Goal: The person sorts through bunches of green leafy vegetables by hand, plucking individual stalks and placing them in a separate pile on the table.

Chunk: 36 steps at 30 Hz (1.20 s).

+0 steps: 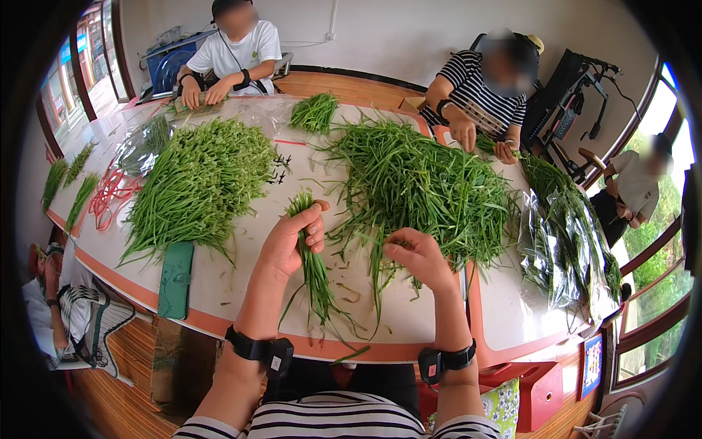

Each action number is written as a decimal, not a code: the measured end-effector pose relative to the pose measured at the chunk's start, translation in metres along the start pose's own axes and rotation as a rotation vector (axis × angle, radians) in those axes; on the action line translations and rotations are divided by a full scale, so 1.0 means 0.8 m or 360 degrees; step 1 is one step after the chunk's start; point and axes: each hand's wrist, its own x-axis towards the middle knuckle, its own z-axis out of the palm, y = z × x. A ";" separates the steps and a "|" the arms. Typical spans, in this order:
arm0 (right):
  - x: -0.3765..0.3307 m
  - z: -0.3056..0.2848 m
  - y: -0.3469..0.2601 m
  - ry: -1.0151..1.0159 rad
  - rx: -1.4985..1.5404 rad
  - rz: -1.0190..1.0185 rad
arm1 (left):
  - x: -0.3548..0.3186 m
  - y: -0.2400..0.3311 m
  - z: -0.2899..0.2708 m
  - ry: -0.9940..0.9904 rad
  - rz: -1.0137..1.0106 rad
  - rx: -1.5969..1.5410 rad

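My left hand [296, 234] is closed around an upright bunch of green chives [316, 282], bud ends above the fist and long stalks fanning out below it. To the right, my right hand [420, 256] is curled with thumb and fingertips together at the near edge of a large loose heap of chives [417, 183]. A thin chive stalk [368, 240] runs to those fingertips; the exact grip is partly blurred. Left of my hands lies a wide, neater pile of chives [208, 172] with budded tips.
A green phone case [175, 279] lies at the table's [252, 311] near left edge. Red ties [111, 194] and small bunches lie farther left. Plastic-wrapped bunches [567, 252] are at right. Across the table, one person [238, 55] and another in stripes [475, 95] handle bunches.
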 end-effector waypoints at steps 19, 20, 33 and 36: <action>0.004 0.042 0.003 -0.0144 0.1081 0.0114 | -0.009 -0.032 0.044 0.0010 -0.0053 0.0683; 0.005 0.043 0.007 -0.0165 0.1088 0.0077 | -0.009 -0.034 0.042 0.0030 -0.0033 0.0669; -0.023 0.022 0.003 -0.0058 0.1144 0.0119 | 0.008 -0.019 0.008 0.0269 0.0004 0.0135; -0.048 0.017 0.008 -0.0090 0.0991 0.0105 | 0.009 -0.014 -0.002 0.0277 0.0023 0.0103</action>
